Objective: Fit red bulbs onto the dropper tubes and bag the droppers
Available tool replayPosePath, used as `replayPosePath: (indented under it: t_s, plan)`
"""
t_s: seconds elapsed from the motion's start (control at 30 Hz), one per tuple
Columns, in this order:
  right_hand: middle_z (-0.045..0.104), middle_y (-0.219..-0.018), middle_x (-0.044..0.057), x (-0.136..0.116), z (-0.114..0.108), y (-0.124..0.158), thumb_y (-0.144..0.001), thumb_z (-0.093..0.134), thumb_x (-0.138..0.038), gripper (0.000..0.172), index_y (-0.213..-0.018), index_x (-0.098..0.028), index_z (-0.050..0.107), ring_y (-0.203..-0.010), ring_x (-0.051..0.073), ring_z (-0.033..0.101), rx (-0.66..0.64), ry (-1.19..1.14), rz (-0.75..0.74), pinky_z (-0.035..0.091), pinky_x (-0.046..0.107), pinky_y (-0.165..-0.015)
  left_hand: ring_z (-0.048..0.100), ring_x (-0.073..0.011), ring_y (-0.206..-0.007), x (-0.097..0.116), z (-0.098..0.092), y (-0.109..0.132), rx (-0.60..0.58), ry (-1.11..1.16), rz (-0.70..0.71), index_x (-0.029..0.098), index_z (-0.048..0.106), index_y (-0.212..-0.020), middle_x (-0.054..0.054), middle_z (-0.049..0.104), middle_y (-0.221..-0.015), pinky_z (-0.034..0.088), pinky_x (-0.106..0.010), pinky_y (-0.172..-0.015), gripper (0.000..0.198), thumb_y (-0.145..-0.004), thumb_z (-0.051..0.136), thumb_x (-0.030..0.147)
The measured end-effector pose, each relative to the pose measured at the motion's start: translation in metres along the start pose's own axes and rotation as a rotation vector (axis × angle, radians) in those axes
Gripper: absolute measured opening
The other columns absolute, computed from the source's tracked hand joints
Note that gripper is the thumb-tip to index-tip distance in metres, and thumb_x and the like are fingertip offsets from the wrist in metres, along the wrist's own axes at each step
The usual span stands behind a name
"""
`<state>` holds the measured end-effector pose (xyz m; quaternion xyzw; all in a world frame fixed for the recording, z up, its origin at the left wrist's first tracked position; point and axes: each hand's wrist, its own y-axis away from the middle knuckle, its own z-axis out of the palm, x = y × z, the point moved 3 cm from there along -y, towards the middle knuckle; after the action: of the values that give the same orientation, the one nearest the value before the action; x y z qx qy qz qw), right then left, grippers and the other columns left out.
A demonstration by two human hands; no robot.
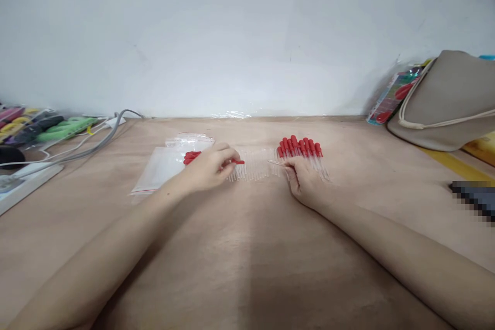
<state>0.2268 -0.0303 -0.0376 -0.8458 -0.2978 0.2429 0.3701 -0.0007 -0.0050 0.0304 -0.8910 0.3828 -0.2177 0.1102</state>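
Note:
My left hand (211, 166) pinches a small red rubber bulb (238, 162) between thumb and fingers. Beside it, partly behind the hand, lies a pile of red rubber bulbs (192, 157). Between my hands, clear thin glass tubes (257, 165) lie side by side on the table. My right hand (303, 180) grips one clear glass tube (276, 163), its end pointing left toward the bulb; the two are apart. Just behind the right hand, several glass droppers with red bulbs (294, 144) lie in a bunch, partly covered by that hand.
Clear zip bags (154, 167) lie left of the bulbs. A white power strip (33, 185), a grey cable (101, 142) and bagged colourful items (62, 129) are far left. On the right stand a beige drawstring bag (444, 103) and a dark pixelated object (474, 198).

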Motion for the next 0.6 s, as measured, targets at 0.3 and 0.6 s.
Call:
replayPosePath:
  t_s: [0.3, 0.6]
  plan:
    - [0.062, -0.083, 0.006, -0.004, 0.006, -0.005, -0.09, 0.038, -0.027, 0.026, -0.099, -0.018, 0.061, -0.077, 0.015, 0.055, -0.137, 0.132, 0.078, 0.033, 0.028, -0.07, 0.062, -0.0133, -0.06, -0.006, 0.064, 0.003, 0.289, 0.703, -0.343, 0.016, 0.052, -0.076, -0.001, 0.061, -0.067, 0.048, -0.022, -0.052, 0.028, -0.065, 0.071, 0.032]
    - [0.065, -0.082, 0.005, -0.012, 0.007, -0.008, -0.091, 0.039, -0.03, 0.027, -0.092, -0.017, 0.063, -0.076, 0.014, 0.057, -0.123, 0.112, 0.097, 0.029, 0.028, -0.069, 0.06, -0.0102, -0.058, 0.001, 0.066, 0.004, 0.282, 0.537, -0.24, 0.016, 0.052, -0.08, 0.0, 0.059, -0.074, 0.048, -0.021, -0.052, 0.029, -0.068, 0.07, 0.035]
